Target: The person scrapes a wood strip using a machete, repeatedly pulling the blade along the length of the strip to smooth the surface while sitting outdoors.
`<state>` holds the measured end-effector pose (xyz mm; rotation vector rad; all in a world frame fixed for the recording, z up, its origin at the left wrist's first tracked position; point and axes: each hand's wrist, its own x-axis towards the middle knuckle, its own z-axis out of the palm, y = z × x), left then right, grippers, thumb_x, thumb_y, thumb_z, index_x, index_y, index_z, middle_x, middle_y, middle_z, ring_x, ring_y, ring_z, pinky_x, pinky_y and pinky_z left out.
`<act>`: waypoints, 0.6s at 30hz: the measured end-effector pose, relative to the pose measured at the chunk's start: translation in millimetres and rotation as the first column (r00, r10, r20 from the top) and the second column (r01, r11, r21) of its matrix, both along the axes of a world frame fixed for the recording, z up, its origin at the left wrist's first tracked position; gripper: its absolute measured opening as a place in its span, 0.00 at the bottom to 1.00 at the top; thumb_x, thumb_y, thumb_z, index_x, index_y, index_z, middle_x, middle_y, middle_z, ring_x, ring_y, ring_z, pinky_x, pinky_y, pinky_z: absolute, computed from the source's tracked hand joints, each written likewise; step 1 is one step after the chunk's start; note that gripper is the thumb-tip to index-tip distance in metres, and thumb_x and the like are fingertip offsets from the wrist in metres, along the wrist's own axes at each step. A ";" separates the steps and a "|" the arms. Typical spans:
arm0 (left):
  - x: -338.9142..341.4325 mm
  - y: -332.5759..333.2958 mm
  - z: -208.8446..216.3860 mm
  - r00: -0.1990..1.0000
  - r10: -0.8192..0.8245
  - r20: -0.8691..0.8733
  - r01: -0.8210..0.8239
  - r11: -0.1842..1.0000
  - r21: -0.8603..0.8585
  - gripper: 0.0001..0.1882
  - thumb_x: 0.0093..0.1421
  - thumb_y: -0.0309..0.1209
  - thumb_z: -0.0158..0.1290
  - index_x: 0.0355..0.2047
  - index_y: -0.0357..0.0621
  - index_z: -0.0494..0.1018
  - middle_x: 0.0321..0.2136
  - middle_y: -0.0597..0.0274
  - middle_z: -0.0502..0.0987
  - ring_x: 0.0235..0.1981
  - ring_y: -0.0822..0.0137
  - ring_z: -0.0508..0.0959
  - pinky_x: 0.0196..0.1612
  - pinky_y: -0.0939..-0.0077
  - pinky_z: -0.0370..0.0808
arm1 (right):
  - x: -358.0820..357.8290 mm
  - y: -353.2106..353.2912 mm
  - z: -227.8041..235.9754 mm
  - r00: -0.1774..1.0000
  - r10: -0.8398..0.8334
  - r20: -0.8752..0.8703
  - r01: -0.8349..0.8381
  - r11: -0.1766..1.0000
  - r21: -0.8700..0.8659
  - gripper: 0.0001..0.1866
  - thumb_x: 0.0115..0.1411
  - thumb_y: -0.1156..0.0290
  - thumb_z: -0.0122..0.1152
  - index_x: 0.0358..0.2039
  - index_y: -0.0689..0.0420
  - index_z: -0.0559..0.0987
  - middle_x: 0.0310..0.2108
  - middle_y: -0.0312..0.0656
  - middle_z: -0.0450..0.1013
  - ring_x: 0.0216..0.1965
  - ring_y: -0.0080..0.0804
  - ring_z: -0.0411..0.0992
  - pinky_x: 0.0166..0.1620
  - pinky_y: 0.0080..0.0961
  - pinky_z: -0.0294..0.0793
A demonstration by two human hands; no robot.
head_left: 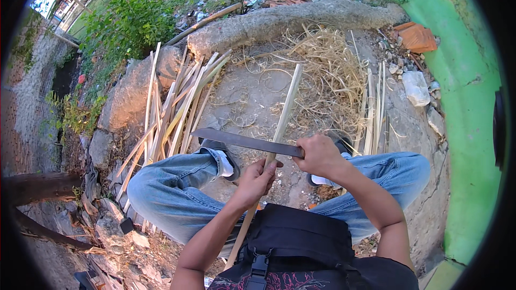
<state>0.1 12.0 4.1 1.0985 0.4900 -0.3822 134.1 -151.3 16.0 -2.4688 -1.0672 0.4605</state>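
Observation:
Between my knees a long pale strip of split bamboo point(287, 102) slants up and away from me. My left hand point(256, 180) is closed around it below the middle, and its lower end runs back past my left side. A machete point(236, 139) with a long dark blade lies across the strip, its tip pointing left. My right hand point(321, 154) grips the machete's handle, which the fingers mostly hide. The blade crosses the strip just above my left hand; whether its edge is biting in, I cannot tell.
Rough bamboo strips point(174, 107) are heaped at the left, and several slimmer strips point(374, 110) lie at the right. Curly shavings point(333, 72) cover the ground ahead. Beyond runs a low concrete kerb point(301, 20). A green wall point(467, 102) stands to the right, near a white stone block point(415, 88).

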 end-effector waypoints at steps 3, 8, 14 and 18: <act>-2.8 -2.4 -14.9 1.000 0.003 -0.008 -0.002 0.995 0.097 0.14 0.68 0.39 0.43 0.38 0.39 0.69 0.15 0.71 0.64 0.13 0.79 0.61 0.16 0.81 0.57 | -1.7 6.3 -12.2 1.000 -0.015 -0.010 0.014 0.998 -0.054 0.10 0.45 0.65 0.61 0.19 0.59 0.78 0.18 0.51 0.73 0.23 0.50 0.74 0.32 0.40 0.75; -2.4 -9.1 -15.4 0.992 0.002 0.125 -0.080 0.778 0.623 0.17 0.67 0.37 0.43 0.30 0.34 0.70 0.13 0.61 0.65 0.15 0.70 0.64 0.20 0.68 0.60 | 2.2 14.9 -19.2 0.995 -0.023 -0.098 0.013 0.995 -0.102 0.10 0.46 0.66 0.57 0.22 0.59 0.80 0.20 0.53 0.74 0.26 0.51 0.75 0.37 0.42 0.75; -11.5 -6.8 -21.3 0.996 0.010 0.087 -0.061 0.789 0.611 0.18 0.67 0.38 0.43 0.29 0.35 0.70 0.12 0.62 0.65 0.15 0.71 0.64 0.20 0.69 0.61 | 41.7 2.9 -46.8 0.984 -0.177 -0.027 0.175 0.984 -0.043 0.10 0.46 0.66 0.57 0.24 0.58 0.81 0.22 0.53 0.75 0.28 0.50 0.76 0.36 0.41 0.76; -10.0 -7.6 -41.4 1.000 -0.001 0.025 -0.013 0.837 0.547 0.18 0.67 0.38 0.42 0.29 0.35 0.70 0.13 0.63 0.65 0.15 0.72 0.64 0.20 0.69 0.61 | 67.1 -3.4 -67.8 0.939 -0.340 0.043 0.341 0.915 -0.215 0.11 0.47 0.65 0.59 0.26 0.60 0.81 0.26 0.55 0.76 0.31 0.50 0.76 0.39 0.40 0.76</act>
